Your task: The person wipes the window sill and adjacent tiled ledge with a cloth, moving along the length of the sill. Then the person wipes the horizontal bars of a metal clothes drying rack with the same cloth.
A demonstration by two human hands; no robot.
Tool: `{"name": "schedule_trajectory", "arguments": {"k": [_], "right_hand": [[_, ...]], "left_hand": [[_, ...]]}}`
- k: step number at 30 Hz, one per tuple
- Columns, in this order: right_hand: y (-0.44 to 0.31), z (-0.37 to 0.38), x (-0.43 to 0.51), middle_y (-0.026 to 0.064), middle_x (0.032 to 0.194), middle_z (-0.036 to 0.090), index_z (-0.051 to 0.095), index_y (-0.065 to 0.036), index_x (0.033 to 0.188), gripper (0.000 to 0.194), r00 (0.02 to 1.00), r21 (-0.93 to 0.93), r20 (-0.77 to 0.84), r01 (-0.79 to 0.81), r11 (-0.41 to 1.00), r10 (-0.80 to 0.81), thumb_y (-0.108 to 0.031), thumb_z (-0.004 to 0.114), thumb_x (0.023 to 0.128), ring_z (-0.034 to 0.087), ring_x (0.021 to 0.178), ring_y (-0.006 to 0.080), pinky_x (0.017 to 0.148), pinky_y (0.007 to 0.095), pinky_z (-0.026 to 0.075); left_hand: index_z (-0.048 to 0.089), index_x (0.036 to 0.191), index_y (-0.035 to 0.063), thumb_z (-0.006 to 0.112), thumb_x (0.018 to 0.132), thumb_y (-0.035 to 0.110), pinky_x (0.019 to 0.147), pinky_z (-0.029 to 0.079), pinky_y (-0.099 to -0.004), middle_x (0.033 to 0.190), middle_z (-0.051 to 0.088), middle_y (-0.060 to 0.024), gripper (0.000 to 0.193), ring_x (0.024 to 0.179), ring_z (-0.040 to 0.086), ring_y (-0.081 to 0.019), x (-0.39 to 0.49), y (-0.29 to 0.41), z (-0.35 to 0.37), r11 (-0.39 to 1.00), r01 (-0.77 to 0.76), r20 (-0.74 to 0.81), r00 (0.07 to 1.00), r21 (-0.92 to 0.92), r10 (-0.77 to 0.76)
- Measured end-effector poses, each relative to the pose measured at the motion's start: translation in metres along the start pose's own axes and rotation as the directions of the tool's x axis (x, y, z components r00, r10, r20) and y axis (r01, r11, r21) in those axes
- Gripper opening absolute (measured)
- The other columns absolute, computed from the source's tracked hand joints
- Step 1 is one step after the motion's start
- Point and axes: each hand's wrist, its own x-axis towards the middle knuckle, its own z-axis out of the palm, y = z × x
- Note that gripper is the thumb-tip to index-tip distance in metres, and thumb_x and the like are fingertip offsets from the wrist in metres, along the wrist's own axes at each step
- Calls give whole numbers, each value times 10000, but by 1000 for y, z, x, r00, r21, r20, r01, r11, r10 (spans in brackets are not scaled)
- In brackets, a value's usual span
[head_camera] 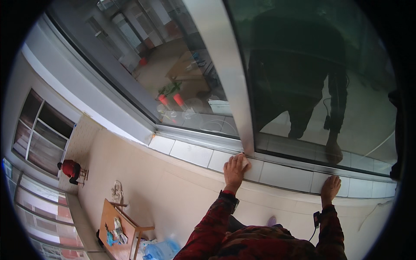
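My left hand presses a pale pinkish cloth onto the white tiled window sill, close to the foot of the metal window post. Farther right, my right hand rests palm down on the same tiles, with no object visible in it. Just behind the sill runs the metal window track. Above it stands the dark glass pane, which mirrors my body and one arm.
Behind the left pane are plants in red-topped clear vases. Toward the lower left stands a wooden table bearing cloths. Beside it lies a blue water bottle. A person in red sits on a low stool by the far wall.
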Motion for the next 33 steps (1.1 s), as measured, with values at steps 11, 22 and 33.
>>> {"name": "schedule_trajectory", "arguments": {"k": [11,22,33], "right_hand": [[-140,44,-63,230,1558,414,413,13,1496,518,954,-375,17,-272,886,300,-278,446,1069,371,1452,409,1205,500,304],[-289,35,-79,251,1600,322,359,-17,1523,541,950,-188,75,-286,940,304,-242,483,1048,282,1493,421,1232,513,237],[-308,42,-72,287,1623,233,290,10,1543,605,931,-223,97,-323,920,351,-258,497,1042,211,1516,445,1242,526,189]], "left_hand": [[555,1372,140,687,932,421,935,438,-499,1306,606,-93,539,1222,564,-336,44,-251,-65,993,120,-57,991,11,-119],[537,1409,133,649,957,376,961,455,-477,1302,619,-69,525,1210,571,-314,72,-392,-101,920,332,-195,936,207,-294],[509,1435,84,645,970,435,877,457,-455,1339,591,-100,599,1171,566,-300,26,-166,-57,985,166,83,983,-37,-163]]}}
